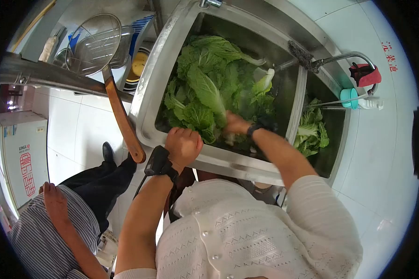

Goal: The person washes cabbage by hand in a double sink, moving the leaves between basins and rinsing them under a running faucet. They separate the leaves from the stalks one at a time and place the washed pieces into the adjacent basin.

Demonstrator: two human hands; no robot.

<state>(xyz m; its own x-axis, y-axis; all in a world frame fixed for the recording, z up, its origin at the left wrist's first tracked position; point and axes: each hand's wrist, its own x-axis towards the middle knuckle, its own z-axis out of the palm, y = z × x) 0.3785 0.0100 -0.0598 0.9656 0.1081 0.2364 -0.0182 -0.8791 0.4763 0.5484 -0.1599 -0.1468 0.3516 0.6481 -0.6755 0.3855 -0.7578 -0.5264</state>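
Green leafy cabbage (205, 90) with pale stems fills much of the large steel sink basin (146, 111). My right hand (237, 124) reaches down among the leaves near the front of the basin, its fingers closed around the stem end of a cabbage leaf (209, 93); the fingertips are partly hidden. At the front left rim, my left hand (184, 143) is curled into a fist beside the leaves, with nothing visible in it. More cabbage leaves (309, 132) lie in the smaller basin on the right.
A wire strainer with a wooden handle (121, 118) leans at the sink's left. A bent faucet (344, 56) with a red cloth (365, 74) and a turquoise container (349, 98) are at the right. Another person in a striped shirt (56, 228) stands at lower left.
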